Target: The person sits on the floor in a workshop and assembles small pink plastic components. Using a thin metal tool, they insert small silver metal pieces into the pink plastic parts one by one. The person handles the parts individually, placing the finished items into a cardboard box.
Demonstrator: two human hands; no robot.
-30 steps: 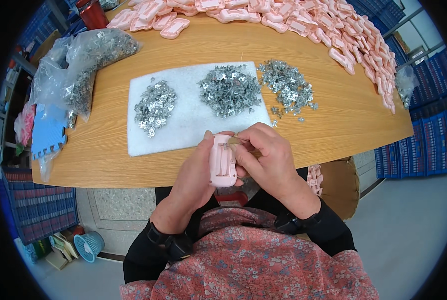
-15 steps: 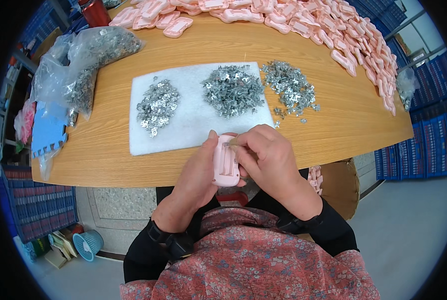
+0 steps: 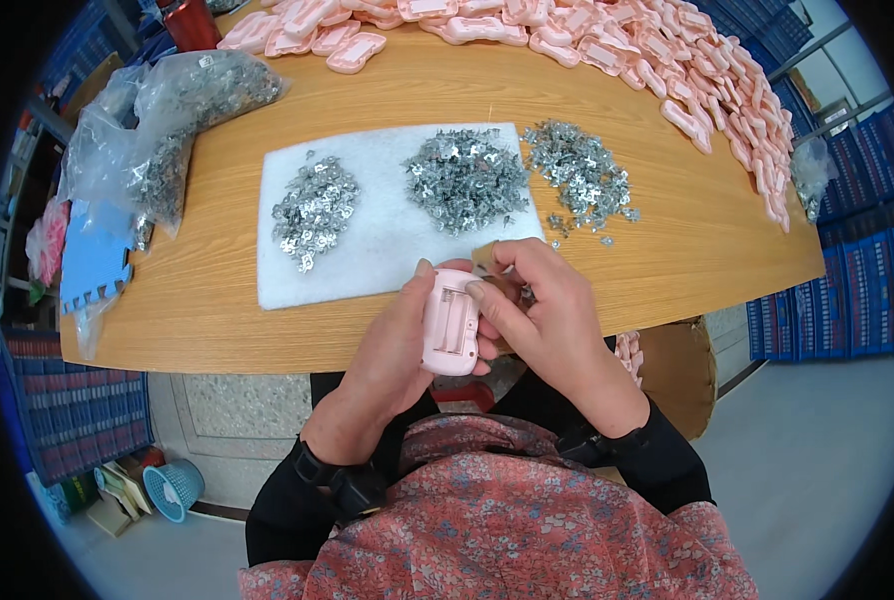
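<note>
My left hand is closed around a pink plastic battery housing, its fingertips showing past the right side. The open battery compartment faces up, with small metal pieces at its upper end. My right hand is beside the housing, thumb tip at its upper right edge and the other fingers bent. A tan wrap covers the index fingertip. Something small and metallic glints under the curled fingers, too hidden to make out. Just beyond, a white foam sheet bears two piles of metal contact clips.
Another clip pile lies on the wooden table, right of the foam. Many pink housings heap along the far and right edges. Plastic bags of clips and a blue foam mat occupy the left. A cardboard box stands below the table.
My right fingers have lifted off the compartment's upper end. The index finger has moved up and away, while the thumb stays at the housing's edge. The left hand still holds the housing.
</note>
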